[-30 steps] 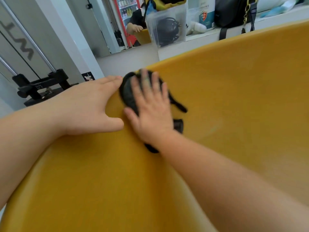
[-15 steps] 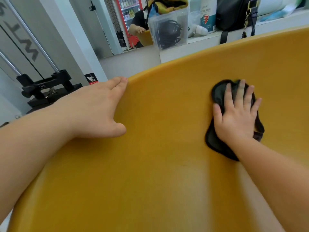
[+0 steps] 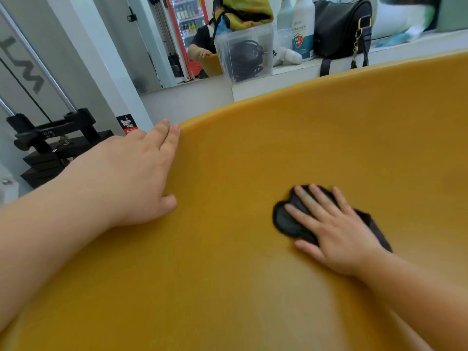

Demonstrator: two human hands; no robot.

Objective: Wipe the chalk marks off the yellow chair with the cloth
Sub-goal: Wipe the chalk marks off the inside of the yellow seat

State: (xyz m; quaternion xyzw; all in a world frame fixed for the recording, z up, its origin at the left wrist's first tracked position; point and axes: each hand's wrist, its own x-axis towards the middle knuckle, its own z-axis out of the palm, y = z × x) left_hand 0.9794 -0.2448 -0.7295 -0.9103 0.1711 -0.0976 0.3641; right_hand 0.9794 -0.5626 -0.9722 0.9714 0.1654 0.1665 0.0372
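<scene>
Your two hands are on one chair (image 3: 253,287): left hand (image 3: 136,173) flat over its rim, right hand (image 3: 336,231) spread, pressing one cloth (image 3: 286,221).

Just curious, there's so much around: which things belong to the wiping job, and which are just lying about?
Job: yellow chair, black cloth, right hand pressing it, left hand on the rim.
Lying about: black bag, clear box, spray bottle, weight machine.

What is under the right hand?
The right hand presses a black cloth flat on the chair; the cloth's edges show around the hand. The chair surface beneath the cloth is covered, so any chalk there cannot be seen.
</scene>
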